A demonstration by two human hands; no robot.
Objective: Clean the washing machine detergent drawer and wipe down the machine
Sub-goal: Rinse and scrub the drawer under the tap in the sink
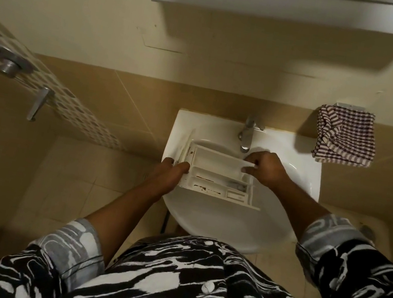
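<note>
**Item:** detergent drawer (pixel 214 175), out of the machine and held across the bowl of the sink (pixel 224 222), under the tap (pixel 246 134) at 12 o'clock. I cannot tell whether it rests on the bowl.

**Grip:** my left hand (pixel 172 173) has its fingers curled round the drawer's 9 o'clock end. My right hand (pixel 265 169) pinches the rim at its 2 o'clock corner.

**Condition:** brown residue (pixel 209 191) lies in the near compartments, and no water is seen running.

**Progress, as I judge it:** removal is done. Rinsing, scrubbing, refitting and the machine wipe-down are left. The machine is not in view.

**Room:**
- The sink's rim is close to the drawer at 9 o'clock.
- The tap spout is just beside my right knuckles.
- The bowl is open toward 3 and 6 o'clock.
- A checked cloth (pixel 346 137) hangs on the wall at 2 o'clock, well apart.
</note>
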